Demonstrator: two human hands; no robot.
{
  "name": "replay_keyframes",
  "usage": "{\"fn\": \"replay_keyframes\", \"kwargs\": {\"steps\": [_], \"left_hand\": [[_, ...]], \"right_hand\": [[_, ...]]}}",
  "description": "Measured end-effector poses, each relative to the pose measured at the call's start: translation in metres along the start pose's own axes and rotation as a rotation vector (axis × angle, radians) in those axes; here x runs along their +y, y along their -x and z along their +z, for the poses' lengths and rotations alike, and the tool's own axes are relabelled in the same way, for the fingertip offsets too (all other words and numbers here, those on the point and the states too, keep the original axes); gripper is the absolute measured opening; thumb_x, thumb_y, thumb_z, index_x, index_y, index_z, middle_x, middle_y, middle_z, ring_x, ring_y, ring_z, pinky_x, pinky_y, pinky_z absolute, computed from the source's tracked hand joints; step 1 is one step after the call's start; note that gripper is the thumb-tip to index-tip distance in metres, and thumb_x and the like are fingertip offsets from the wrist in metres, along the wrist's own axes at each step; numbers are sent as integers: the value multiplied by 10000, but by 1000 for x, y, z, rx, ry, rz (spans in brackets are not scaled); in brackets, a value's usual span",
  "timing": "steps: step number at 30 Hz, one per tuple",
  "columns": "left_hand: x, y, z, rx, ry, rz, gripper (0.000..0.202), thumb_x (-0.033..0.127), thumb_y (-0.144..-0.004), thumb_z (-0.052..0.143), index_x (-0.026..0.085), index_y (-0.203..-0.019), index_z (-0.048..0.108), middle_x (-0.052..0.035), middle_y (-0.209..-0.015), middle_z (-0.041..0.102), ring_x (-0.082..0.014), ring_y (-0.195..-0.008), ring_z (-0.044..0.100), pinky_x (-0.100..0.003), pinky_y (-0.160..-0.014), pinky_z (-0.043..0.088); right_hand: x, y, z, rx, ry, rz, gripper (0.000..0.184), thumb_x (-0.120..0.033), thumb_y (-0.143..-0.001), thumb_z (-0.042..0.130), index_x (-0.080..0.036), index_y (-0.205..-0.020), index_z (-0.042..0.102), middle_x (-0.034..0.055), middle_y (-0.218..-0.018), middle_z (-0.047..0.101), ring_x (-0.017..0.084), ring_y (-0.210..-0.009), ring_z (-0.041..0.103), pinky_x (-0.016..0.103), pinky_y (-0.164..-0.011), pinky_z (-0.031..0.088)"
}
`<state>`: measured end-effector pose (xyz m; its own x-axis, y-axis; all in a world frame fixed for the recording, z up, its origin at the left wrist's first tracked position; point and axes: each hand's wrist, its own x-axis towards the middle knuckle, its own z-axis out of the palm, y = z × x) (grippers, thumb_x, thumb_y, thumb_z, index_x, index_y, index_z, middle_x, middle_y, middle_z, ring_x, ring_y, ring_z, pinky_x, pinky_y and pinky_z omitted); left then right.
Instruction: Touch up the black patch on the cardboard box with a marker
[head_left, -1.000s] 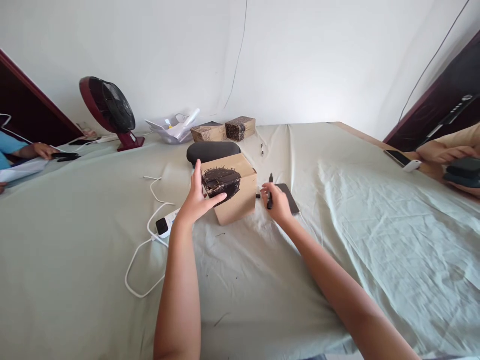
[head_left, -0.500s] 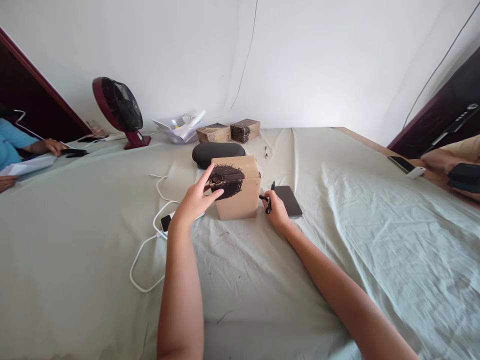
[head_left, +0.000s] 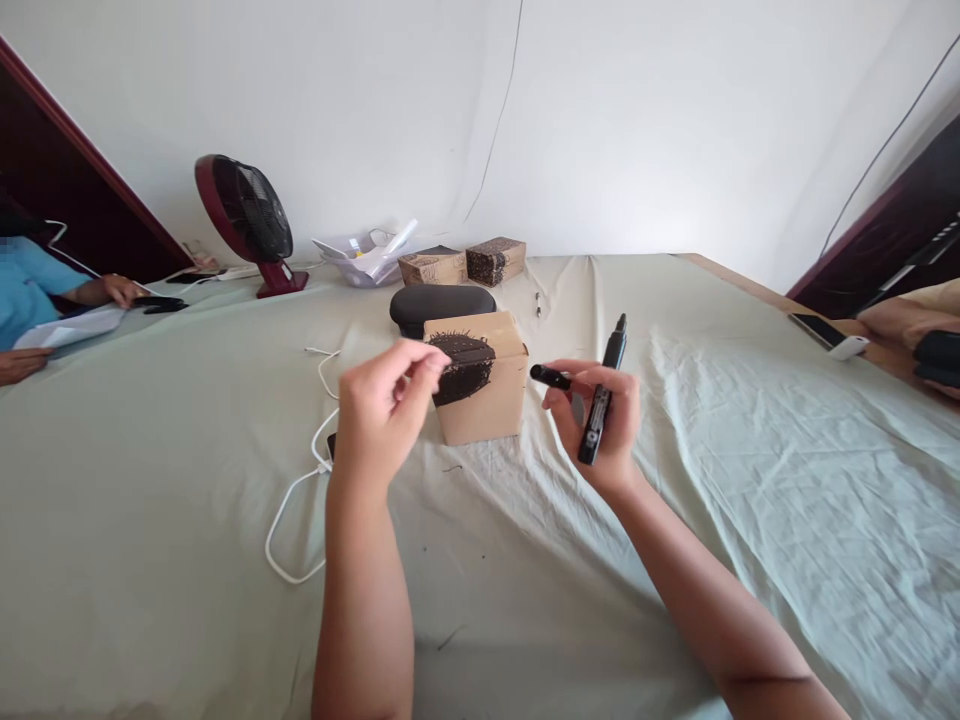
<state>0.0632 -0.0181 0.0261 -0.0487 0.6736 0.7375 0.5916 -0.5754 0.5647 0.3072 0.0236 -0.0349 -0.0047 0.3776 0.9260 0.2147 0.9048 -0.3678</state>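
A cardboard box (head_left: 486, 408) stands on the cloth, its front and top marked with a black scribbled patch that has spiky edges. My left hand (head_left: 382, 405) is raised in front of the box's left side, thumb and fingertips pressed together, nothing visible in them. To the right of the box, my right hand (head_left: 600, 430) is off the table and holds a black marker (head_left: 602, 400), tip end up. Between that hand's thumb and finger is a separate black cap (head_left: 550, 377), pointing left toward the box.
Behind the box lies a dark oval case (head_left: 441, 305), with two patterned boxes (head_left: 496, 261) farther back. A clear basket (head_left: 360, 265) and a fan (head_left: 251, 220) stand by the wall. A white cable (head_left: 271, 535) loops at left. People's hands appear at both sides.
My left hand has let go of the box and drawn its fingers together. My right hand has risen away from the table, bringing the marker and cap up.
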Motion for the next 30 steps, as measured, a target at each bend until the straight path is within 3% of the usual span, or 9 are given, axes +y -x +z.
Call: {"fn": "replay_keyframes", "kwargs": {"steps": [3, 6, 9, 12, 16, 20, 26, 30], "left_hand": [[24, 3, 9, -245, 118, 6, 197, 393, -1085, 660, 246, -1104, 790, -1, -803, 735, -125, -637, 616, -247, -603, 497], [30, 4, 19, -354, 200, 21, 153, 369, -1042, 734, 251, -1124, 788, 10, -816, 751, -123, -641, 634, -239, -587, 497], [24, 2, 22, -320, 313, -7, 130, 334, -1064, 701, 238, -1076, 788, -3, -848, 760, -136, -721, 704, -240, -664, 566], [16, 1, 20, -255, 400, -91, 136, 346, -1068, 707, 246, -1126, 779, -10, -935, 773, -121, -734, 719, -237, -705, 597], [11, 1, 18, -245, 418, -128, 156, 366, -1070, 706, 239, -1127, 777, -23, -968, 779, -118, -722, 718, -245, -706, 603], [9, 1, 20, -232, 389, -132, 137, 323, -1087, 672, 236, -1126, 770, -2, -819, 743, -127, -701, 720, -245, -672, 575], [12, 2, 23, -314, 407, -126, 183, 388, -1108, 654, 250, -1143, 768, 12, -765, 721, -123, -702, 712, -229, -626, 525], [14, 2, 28, -378, 409, -107, 208, 416, -1102, 661, 240, -1108, 772, -5, -804, 746, -130, -702, 707, -234, -627, 541]], "right_hand": [[-21, -3, 2, -61, 46, -129, 370, -78, -975, 685, -289, -1230, 519, 74, -1140, 811, 183, -898, 797, 297, -667, 625], [-28, -5, 1, -128, 61, -198, 369, -92, -986, 690, -292, -1259, 543, 98, -1177, 814, 213, -978, 819, 342, -739, 676], [-27, -3, 1, -81, -59, -180, 252, -303, -1070, 667, -296, -1298, 561, 109, -1203, 806, 193, -791, 791, 335, -645, 633], [-25, -1, 2, 59, -253, -63, 352, -535, -1115, 544, -289, -1363, 586, 87, -1117, 798, 148, -581, 651, 310, -524, 529], [-31, -4, -1, 65, -447, 183, 240, -426, -1086, 551, -241, -1155, 688, 21, -834, 720, 135, -514, 527, 279, -468, 449], [-36, -13, -9, 89, -529, 169, 207, -371, -1053, 565, -228, -956, 679, -30, -669, 606, 128, -453, 498, 262, -443, 407], [-34, -9, -10, 10, -483, 284, 153, -325, -1047, 625, -210, -991, 709, 28, -782, 757, 120, -500, 540, 257, -470, 449], [-31, -1, -6, -65, -495, 312, 138, -334, -1079, 618, -223, -1045, 694, 15, -801, 736, 120, -546, 557, 253, -502, 466]]}}
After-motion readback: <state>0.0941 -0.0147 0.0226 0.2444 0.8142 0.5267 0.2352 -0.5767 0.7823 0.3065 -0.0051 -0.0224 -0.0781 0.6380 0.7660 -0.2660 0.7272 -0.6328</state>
